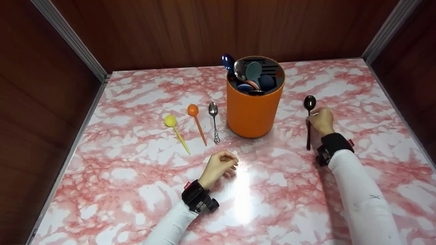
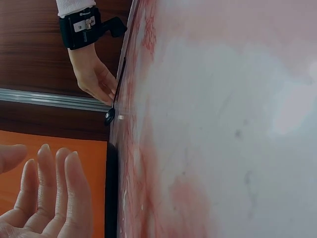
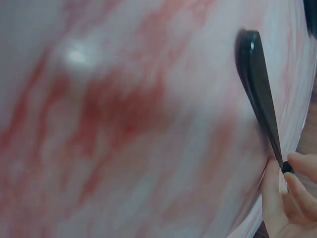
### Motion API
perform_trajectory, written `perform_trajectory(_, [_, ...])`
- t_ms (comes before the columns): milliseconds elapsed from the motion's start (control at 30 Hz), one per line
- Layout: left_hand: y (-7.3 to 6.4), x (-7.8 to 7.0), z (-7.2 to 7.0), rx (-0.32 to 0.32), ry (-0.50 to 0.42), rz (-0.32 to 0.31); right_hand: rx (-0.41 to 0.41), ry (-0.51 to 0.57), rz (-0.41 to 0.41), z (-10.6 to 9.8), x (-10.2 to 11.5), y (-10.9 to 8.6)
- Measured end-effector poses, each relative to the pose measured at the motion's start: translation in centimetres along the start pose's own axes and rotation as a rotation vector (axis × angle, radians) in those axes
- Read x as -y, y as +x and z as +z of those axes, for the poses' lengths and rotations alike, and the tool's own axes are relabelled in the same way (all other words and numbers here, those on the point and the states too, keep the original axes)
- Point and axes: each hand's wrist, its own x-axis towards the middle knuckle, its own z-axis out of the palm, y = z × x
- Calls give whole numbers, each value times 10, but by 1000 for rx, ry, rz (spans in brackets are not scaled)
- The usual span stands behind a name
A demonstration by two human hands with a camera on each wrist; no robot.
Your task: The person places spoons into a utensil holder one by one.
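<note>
On the right of the tabletop, a black spoon point(image 1: 310, 103) lies bowl away from the person. My right hand point(image 1: 322, 120) pinches its handle near the middle; the right wrist view shows thumb and fingers about the narrow part of the handle point(image 3: 257, 84). My left hand point(image 1: 219, 166) hovers over the table in front of an orange cylindrical utensil holder point(image 1: 252, 115), fingers loosely bent and holding nothing. Several spoons stand in the holder, among them a blue one point(image 1: 228, 62), a silver one point(image 1: 239, 70) and a grey-green one point(image 1: 253, 70).
Left of the holder lie a silver spoon point(image 1: 213, 109), an orange spoon point(image 1: 193, 110) and a yellow spoon point(image 1: 170, 120), side by side. Dark wood-look panels point(image 1: 218, 30) wall the red-and-white marbled table point(image 1: 122, 173) at the back and sides.
</note>
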Motion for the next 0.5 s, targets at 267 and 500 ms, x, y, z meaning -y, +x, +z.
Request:
perform_trajectory(267, [-1,1,-1,0,-1,-4,36,-11,41,1,2,0])
perform_trajectory(500, [-1,1,-2,-5,-1,-4,70,-31,53,2,4,2])
